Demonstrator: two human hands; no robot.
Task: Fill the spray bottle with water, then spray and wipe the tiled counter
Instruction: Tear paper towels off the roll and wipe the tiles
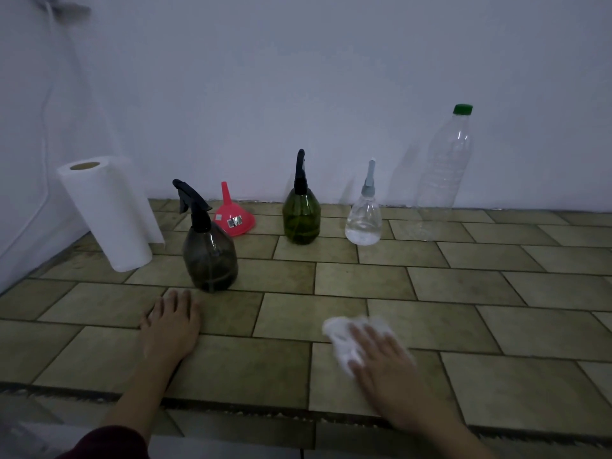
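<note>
My right hand [381, 362] lies flat with straight fingers on a crumpled white paper towel [341, 339], pressing it onto the tiled counter [463, 286]. My left hand [172, 323] rests flat on the tiles, palm down, just in front of a dark grey spray bottle [210, 250] with a black trigger head. Farther back stand a green spray bottle [301, 215] and a small clear spray bottle [363, 220] with a grey nozzle. A large clear plastic bottle [443, 173] with a green cap stands by the wall at the right.
A roll of paper towels [106, 213] stands upright at the left near the wall corner. A red funnel [233, 215] sits mouth-down behind the grey bottle. The counter's front edge [231, 405] runs just below my hands.
</note>
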